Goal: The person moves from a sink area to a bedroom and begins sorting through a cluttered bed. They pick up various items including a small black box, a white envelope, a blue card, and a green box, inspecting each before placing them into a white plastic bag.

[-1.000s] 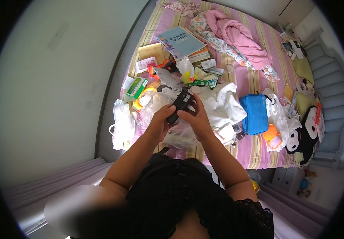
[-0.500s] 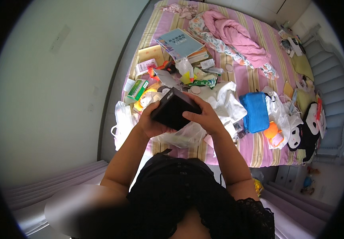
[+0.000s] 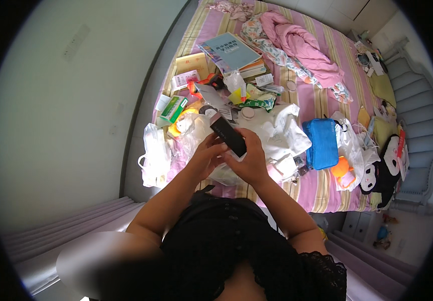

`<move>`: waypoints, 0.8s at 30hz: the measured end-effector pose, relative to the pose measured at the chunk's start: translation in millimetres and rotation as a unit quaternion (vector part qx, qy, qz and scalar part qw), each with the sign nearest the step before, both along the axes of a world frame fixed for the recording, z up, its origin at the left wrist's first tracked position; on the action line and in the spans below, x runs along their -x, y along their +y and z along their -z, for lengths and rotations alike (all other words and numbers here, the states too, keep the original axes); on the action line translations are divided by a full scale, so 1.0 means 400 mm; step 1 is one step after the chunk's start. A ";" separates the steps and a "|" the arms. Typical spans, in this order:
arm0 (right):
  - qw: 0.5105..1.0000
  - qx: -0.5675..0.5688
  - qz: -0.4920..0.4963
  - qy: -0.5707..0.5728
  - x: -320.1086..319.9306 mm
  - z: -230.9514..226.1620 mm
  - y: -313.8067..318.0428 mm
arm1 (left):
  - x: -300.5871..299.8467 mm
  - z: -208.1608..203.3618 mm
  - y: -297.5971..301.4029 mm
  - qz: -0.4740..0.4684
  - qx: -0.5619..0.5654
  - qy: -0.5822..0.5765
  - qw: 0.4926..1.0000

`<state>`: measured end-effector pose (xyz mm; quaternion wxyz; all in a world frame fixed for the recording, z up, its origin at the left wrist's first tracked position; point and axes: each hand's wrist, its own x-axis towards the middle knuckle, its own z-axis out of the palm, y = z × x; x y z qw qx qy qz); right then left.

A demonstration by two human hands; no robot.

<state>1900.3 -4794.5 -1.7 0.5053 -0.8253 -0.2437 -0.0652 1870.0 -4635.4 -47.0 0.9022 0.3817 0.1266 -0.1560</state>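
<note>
Between both hands I hold a black box (image 3: 230, 136), tilted so that one narrow side faces up. My left hand (image 3: 207, 156) is closed about its near left part, and my right hand (image 3: 252, 158) grips its right side. Part of the box is hidden behind my fingers. Below it on the bed lie crumpled clear plastic (image 3: 226, 175) and a white plastic bag (image 3: 282, 133). A small round white container (image 3: 247, 113) stands just beyond the box.
The striped bed (image 3: 321, 198) bears a stack of books (image 3: 231, 52), a green-and-white box (image 3: 174, 109), a blue zip case (image 3: 320, 144), an orange plush toy (image 3: 342, 166), a black-and-white plush (image 3: 389, 165) and a pink quilt (image 3: 301, 42). A wall (image 3: 66, 125) rises at left.
Both hands have turned the black box, so its narrow side shows now instead of its broad face. My left hand has shifted right and my hands are closer together.
</note>
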 end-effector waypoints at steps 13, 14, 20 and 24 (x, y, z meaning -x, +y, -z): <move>0.896 -0.091 -0.170 0.400 -0.041 0.011 -0.096 | 0.034 0.011 0.020 0.133 -0.094 -0.063 0.985; 0.904 -0.087 -0.166 0.384 -0.040 0.014 -0.101 | 0.031 0.008 0.020 0.146 -0.089 -0.071 0.983; 0.976 0.000 -0.119 0.180 -0.021 -0.028 -0.084 | 0.001 -0.001 -0.006 0.091 0.081 -0.159 0.980; 0.989 0.078 -0.112 0.059 -0.016 -0.093 -0.069 | -0.005 -0.057 -0.020 0.108 0.317 -0.012 0.942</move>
